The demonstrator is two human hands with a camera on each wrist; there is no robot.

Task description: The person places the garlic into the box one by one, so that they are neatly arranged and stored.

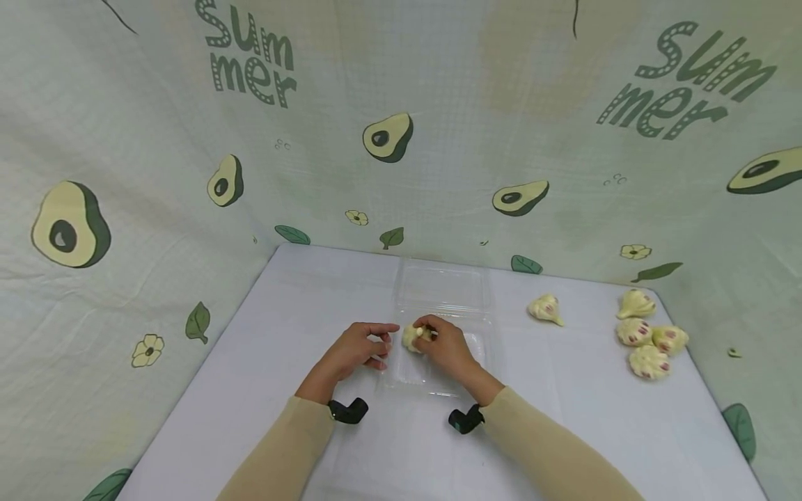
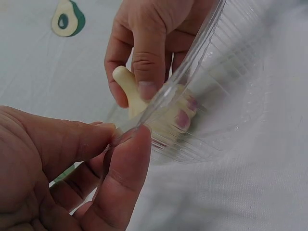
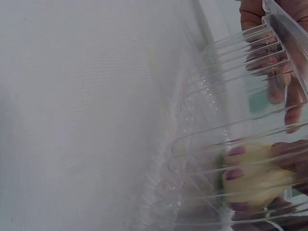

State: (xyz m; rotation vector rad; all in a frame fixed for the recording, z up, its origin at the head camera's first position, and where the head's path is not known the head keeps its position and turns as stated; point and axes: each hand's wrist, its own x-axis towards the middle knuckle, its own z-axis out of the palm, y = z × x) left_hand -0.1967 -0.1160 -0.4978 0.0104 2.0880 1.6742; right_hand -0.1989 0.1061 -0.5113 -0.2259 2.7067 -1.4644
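A clear plastic clamshell box (image 1: 401,379) stands on the white table with its lid (image 1: 445,287) folded back away from me. My right hand (image 1: 450,351) holds a garlic bulb (image 1: 410,339) by its stem end, low in the left part of the box. Seen through the ribbed wall in the right wrist view, the same garlic bulb (image 3: 255,175) shows purple patches. At the box's left side, my left hand (image 1: 357,350) pinches the rim between thumb and index finger, as the left wrist view shows. The left hand's other fingers are curled below.
A single garlic bulb (image 1: 546,309) lies right of the box. Several more garlic bulbs (image 1: 649,362) cluster at the table's right edge. A printed cloth (image 1: 438,181) with avocados hangs behind and on both sides of the table (image 1: 250,390).
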